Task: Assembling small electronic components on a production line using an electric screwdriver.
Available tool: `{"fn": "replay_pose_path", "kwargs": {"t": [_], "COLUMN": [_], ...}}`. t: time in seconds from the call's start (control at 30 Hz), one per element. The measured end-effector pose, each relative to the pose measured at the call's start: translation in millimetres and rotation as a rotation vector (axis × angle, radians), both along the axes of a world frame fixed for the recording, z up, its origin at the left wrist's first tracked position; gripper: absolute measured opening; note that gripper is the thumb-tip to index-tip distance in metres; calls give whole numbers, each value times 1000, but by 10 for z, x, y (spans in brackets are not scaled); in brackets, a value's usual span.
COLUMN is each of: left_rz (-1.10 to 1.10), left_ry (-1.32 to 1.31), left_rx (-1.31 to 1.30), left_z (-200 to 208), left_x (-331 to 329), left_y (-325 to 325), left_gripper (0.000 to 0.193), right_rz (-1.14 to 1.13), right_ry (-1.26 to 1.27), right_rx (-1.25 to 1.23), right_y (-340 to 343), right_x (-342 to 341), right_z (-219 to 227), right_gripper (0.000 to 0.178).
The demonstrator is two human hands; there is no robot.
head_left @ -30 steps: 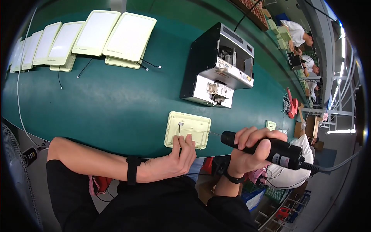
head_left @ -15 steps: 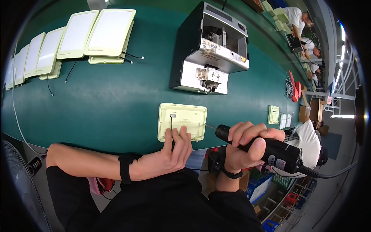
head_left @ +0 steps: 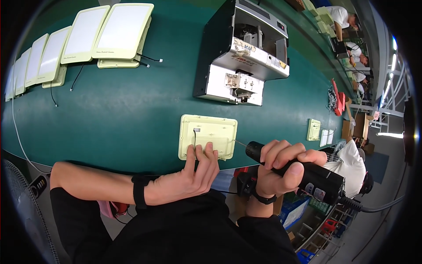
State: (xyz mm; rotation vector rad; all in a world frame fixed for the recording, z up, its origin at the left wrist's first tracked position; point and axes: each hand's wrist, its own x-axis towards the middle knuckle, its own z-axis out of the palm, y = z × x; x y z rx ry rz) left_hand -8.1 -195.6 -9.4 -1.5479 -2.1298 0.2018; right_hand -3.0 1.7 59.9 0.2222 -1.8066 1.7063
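A pale yellow-green plastic panel [head_left: 208, 127] lies on the table's near edge with its ribbed inner side up. A thin black wire comes out of a small slot in it. My left hand [head_left: 187, 179] rests its outstretched fingertips on the panel's near part, over the wire's lower end. In my right hand [head_left: 283, 165] is a black corded electric screwdriver [head_left: 321, 178], with my fingers wrapped round its body. The screwdriver lies tilted, its thin bit pointing left at the panel's right edge; whether the tip touches is too small to tell.
Beyond the panel stands a black and silver machine [head_left: 244, 57] on the green table [head_left: 132, 110]. White-faced panels [head_left: 123, 31] with trailing wires overlap at the far left. Smaller pieces [head_left: 314, 130] and a red tray [head_left: 338, 99] sit at right. Several people work farther off.
The view has shifted slightly. Both hands keep their grip and place, and the screwdriver bit stays by the panel's right edge.
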Motion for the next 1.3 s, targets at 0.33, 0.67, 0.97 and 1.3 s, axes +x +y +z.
{"fn": "replay_pose_path", "kwargs": {"t": [0.33,0.67,0.97,1.3], "left_rz": [14,3,36,-48], "left_ry": [-68,-77,-71,-104], "left_rx": [11,92,98,110], "left_z": [-40,-84,-121,-138], "left_x": [91,18,26,-7], "left_y": [-29,-6,-55,-87], "left_gripper": [48,48,46,29], "right_rz": [20,11,138,302], "right_ry": [0,230,68,-17], "right_rx": [-20,-33,-88,1], "right_y": [17,-365,-509,-834], "right_x": [-31,-759,-550,-390], "right_z": [-24,587,443,178], "right_gripper": [23,17,18,31]}}
